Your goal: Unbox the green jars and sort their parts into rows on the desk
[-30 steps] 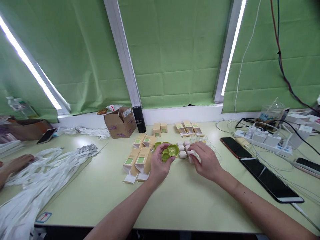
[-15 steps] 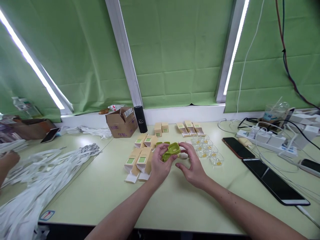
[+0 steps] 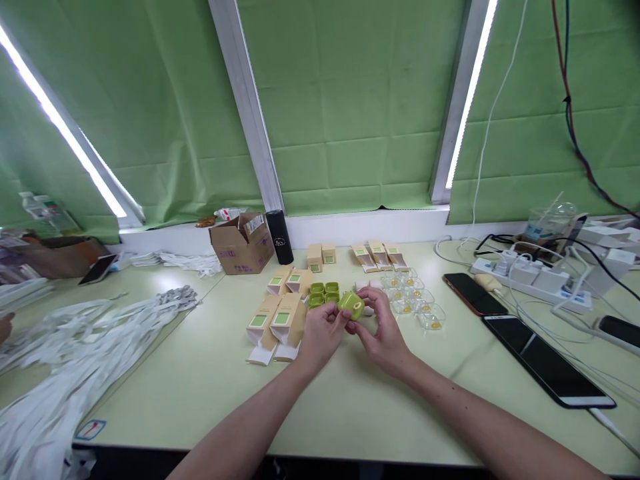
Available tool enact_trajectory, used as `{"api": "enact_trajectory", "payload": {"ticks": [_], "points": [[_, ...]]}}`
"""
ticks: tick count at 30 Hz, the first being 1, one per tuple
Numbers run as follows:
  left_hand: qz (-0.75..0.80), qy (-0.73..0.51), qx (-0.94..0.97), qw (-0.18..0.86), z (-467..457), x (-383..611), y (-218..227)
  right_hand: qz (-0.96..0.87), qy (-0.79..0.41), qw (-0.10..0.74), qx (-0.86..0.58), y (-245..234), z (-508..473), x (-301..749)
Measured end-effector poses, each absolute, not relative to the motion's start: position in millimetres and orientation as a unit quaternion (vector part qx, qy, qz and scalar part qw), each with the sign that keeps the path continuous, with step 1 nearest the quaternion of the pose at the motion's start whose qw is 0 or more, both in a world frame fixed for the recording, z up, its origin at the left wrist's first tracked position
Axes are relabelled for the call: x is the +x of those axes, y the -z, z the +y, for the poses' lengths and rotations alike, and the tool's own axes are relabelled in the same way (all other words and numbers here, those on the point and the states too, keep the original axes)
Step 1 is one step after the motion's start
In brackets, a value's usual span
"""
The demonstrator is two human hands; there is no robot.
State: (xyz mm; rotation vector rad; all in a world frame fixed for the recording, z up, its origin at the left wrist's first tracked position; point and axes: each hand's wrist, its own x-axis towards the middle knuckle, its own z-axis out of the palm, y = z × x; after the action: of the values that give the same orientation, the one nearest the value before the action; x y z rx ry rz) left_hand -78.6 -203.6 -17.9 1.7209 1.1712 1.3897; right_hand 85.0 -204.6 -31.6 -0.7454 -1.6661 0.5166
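Note:
My left hand [image 3: 323, 333] and my right hand [image 3: 383, 330] both grip a small green case [image 3: 352, 305] with rounded corners. A pale oval mark shows on its outer face. The fingertips of both hands are closed on its edges. Just behind my left hand stand several open green cases [image 3: 317, 288] in a tight group. White pieces [image 3: 369, 309], mostly hidden by my right hand, lie behind it. To the right are several clear plastic shells [image 3: 431, 317] with yellow spots. Left of my hands lie tan cartons [image 3: 287, 319] with green labels and open flaps.
A cardboard box [image 3: 240, 250] and a black bottle [image 3: 280, 237] stand at the back. White straps [image 3: 95, 353] cover the left side, where another person's hand [image 3: 5, 327] shows. Phones [image 3: 545, 360], cables and a power strip [image 3: 535, 283] occupy the right.
The green case has been turned so that its marked outer face shows instead of its hollow. My right fingers have closed on it. The other person's hand has moved left, mostly out of view.

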Motion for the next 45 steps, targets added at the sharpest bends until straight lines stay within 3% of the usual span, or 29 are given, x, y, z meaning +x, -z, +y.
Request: {"api": "enact_trajectory", "payload": {"ticks": [4,13,25,36,45], "points": [[0.431,-0.525,0.682,0.27,-202.7,-78.1,19.0,-0.717,-0.238,0.577,-0.312,30.2,-205.1,87.8],[0.4,-0.571,0.716,0.035,-205.7,-79.5,8.1,-0.707,-0.257,0.595,-0.281,25.6,-203.0,95.6],[0.368,-0.573,0.728,0.076,-203.5,-79.2,10.1,-0.699,-0.306,0.59,-0.265,31.9,-197.9,100.3],[0.409,-0.59,0.665,0.207,-202.6,-77.2,18.6,-0.723,-0.254,0.577,-0.281,33.9,-197.2,102.0],[0.41,-0.597,0.654,0.217,-203.1,-76.5,18.1,-0.75,-0.208,0.563,-0.28,34.9,-196.1,103.9]]}}
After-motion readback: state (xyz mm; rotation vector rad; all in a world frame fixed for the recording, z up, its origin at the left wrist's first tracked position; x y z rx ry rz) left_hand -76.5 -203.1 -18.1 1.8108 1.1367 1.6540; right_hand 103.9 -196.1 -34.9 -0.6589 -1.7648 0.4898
